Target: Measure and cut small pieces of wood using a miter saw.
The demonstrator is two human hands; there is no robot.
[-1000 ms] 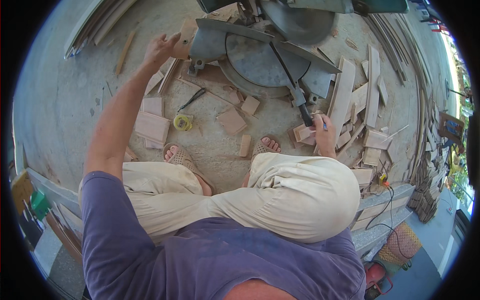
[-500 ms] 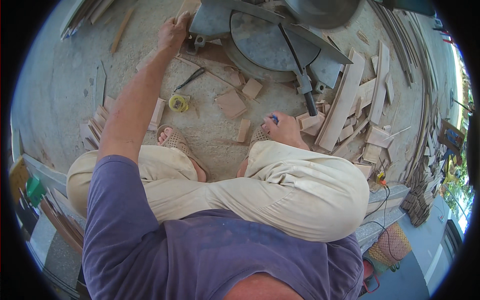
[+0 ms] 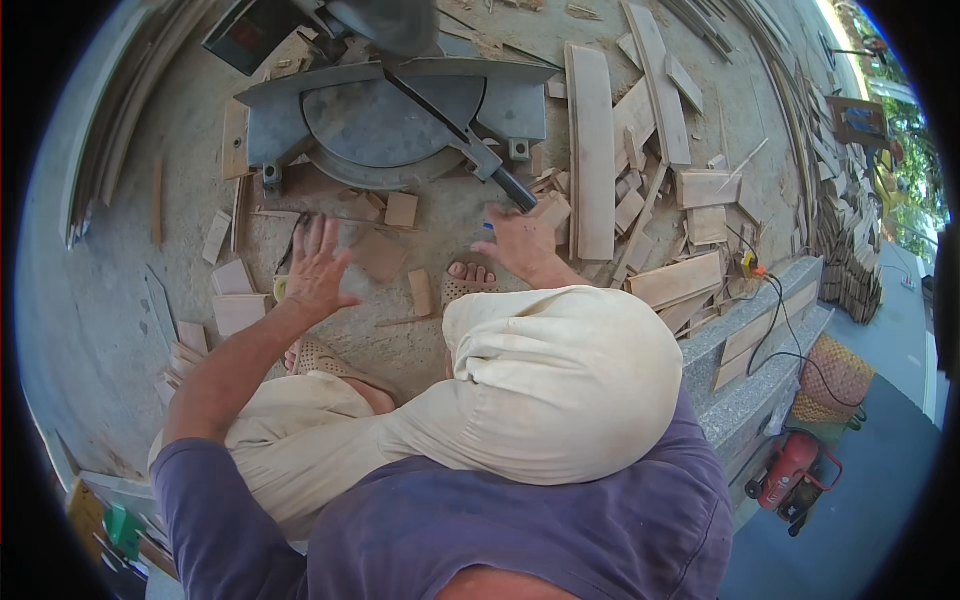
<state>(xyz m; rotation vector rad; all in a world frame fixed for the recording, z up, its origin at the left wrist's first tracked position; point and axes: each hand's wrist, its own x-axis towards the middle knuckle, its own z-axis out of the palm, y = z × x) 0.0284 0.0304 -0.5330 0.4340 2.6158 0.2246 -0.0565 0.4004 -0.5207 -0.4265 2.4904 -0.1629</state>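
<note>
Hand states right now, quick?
Left hand: open, fingers spread, nothing seen in it.
Right hand: partly closed, holding a small blue item; can't tell what it is.

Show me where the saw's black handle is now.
In the head view's upper half, right of centre, the black handle juts from the saw's round grey table, its end near the right hand.

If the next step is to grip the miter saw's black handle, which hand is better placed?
Probably the right hand: it appears close to the end of the black handle, though a small blue object shows at its fingers. The left hand is open but farther away.
</note>
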